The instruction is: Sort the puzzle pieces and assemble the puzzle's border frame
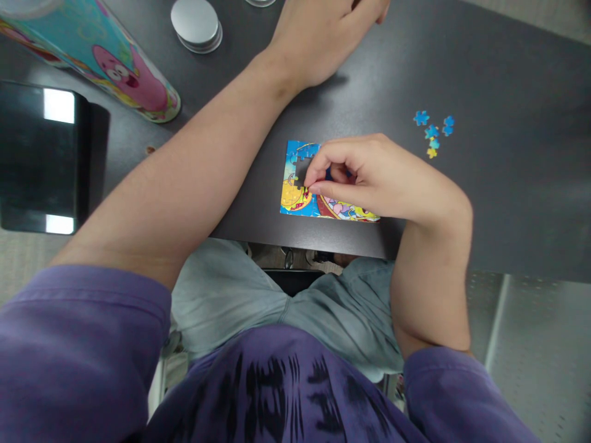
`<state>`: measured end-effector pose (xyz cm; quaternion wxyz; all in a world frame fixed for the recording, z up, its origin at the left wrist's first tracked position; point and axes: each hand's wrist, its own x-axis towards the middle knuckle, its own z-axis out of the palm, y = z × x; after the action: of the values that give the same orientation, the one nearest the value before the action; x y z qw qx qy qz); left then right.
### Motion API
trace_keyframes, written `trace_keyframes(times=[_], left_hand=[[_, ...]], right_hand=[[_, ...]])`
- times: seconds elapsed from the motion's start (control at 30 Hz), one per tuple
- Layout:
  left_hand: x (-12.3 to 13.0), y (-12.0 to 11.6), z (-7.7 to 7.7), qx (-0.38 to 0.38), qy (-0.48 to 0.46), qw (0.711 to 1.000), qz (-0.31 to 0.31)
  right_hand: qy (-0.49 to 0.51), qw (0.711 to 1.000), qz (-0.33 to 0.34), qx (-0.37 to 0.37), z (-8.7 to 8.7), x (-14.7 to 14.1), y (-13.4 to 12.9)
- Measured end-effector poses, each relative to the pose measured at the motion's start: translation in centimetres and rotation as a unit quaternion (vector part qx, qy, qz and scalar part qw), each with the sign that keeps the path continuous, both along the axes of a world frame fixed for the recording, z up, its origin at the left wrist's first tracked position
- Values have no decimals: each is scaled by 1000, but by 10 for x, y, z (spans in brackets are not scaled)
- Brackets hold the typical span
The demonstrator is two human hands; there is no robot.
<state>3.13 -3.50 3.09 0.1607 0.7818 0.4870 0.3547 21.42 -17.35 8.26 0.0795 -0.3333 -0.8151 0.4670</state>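
A cartoon jigsaw puzzle lies near the table's front edge, with a dark gap showing in its upper left part. Over it is my right hand, thumb and forefinger pinched together at the edge of that gap. Whatever is between those fingertips is hidden, and the hand covers much of the puzzle's upper right. My left hand lies farther back on the table, its fingers mostly cut off by the top edge of the view. To the right sit several loose puzzle pieces, blue and yellow.
At the upper left are a tall cartoon-printed container and a stack of round silver lids or tins. A black glossy device lies at the far left. The dark table reaches to the right, its front edge close to my lap.
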Motion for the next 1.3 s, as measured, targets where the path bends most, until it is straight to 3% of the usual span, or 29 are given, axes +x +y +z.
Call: trace_keyframes(times=[0.17, 0.47, 0.7, 0.83, 0.97, 1.07, 1.17, 1.3], left_hand=[[2, -1, 4, -2, 1, 1000, 0], [-2, 10, -12, 30, -17, 999, -15], [-8, 22, -29, 70, -63, 993, -65], [-12, 31, -39, 94, -94, 986, -100], [-10, 34, -38, 138, -112, 980, -90], [-9, 28, -31, 144, -139, 977, -76], [-13, 21, -26, 143, -153, 974, -82], [-22, 22, -28, 118, -128, 981, -88]], right_hand=[[15, 999, 3, 47, 0, 0, 0], [-26, 998, 16, 53, 0, -7, 0], [42, 990, -31, 131, 5, 6, 0], [-8, 980, -128, 152, 31, 34, -1], [-53, 943, -279, 173, 47, 84, 0], [-89, 918, -341, 181, 40, 128, 4], [-114, 917, -360, 132, 27, 162, 9], [-109, 928, -348, 71, 15, 173, 14]])
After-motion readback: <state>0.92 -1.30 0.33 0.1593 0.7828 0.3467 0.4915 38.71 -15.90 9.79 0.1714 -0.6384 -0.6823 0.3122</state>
